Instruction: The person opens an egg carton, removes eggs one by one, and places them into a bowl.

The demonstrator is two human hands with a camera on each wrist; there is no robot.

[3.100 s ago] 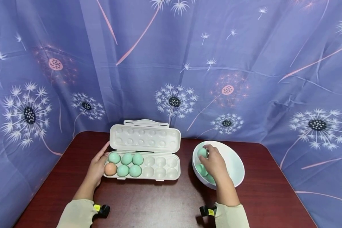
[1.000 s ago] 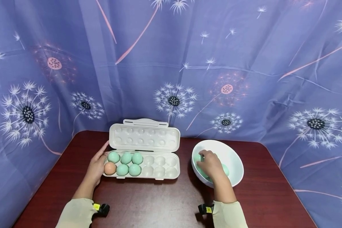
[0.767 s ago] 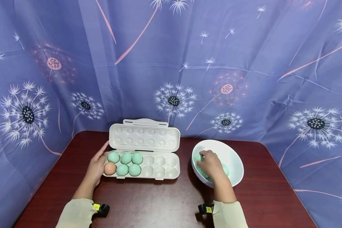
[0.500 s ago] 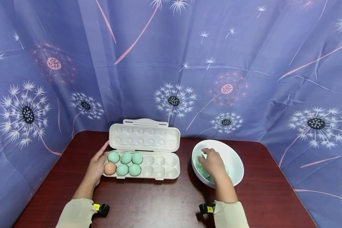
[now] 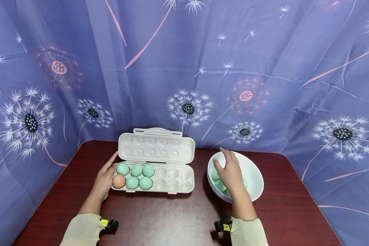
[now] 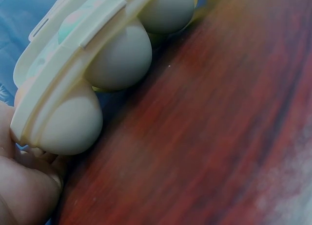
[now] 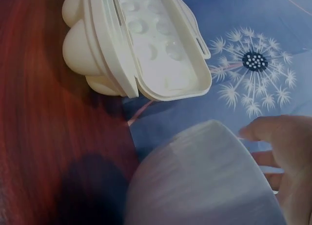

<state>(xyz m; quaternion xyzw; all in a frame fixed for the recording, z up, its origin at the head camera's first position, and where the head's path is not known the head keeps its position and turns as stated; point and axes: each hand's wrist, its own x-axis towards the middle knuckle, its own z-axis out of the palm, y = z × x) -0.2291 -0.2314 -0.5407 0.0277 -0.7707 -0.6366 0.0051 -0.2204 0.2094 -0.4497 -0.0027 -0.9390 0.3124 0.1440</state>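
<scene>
My left hand [image 5: 103,180] holds the left end of a white plastic egg carton [image 5: 172,191]; in the left wrist view, fingers [image 6: 36,157] show beneath its end. The lid [image 5: 156,147] stands open at the back. An orange egg [image 5: 119,181] sits in the front left hollow, and several mint-green eggs [image 5: 132,182] fill the other hollows of the left half. On the right, my right hand [image 5: 231,172] hovers over a white bowl [image 5: 254,177], fingers and thumb spread apart with nothing between them. Several green eggs [image 5: 220,185] lie in the bowl, partly hidden by the hand.
The hollows [image 5: 173,186] in the carton's right half hold no eggs. Carton and bowl stand apart on a dark red wooden table [image 5: 172,218]. A blue dandelion-print curtain [image 5: 153,85] hangs close behind them. Each forearm wears a black strap with a yellow tag.
Three seconds ago my right hand pinched a green egg near the bowl's rim. It lowered the egg into the bowl, let go, and has risen with fingers spreading. My left hand has stayed put.
</scene>
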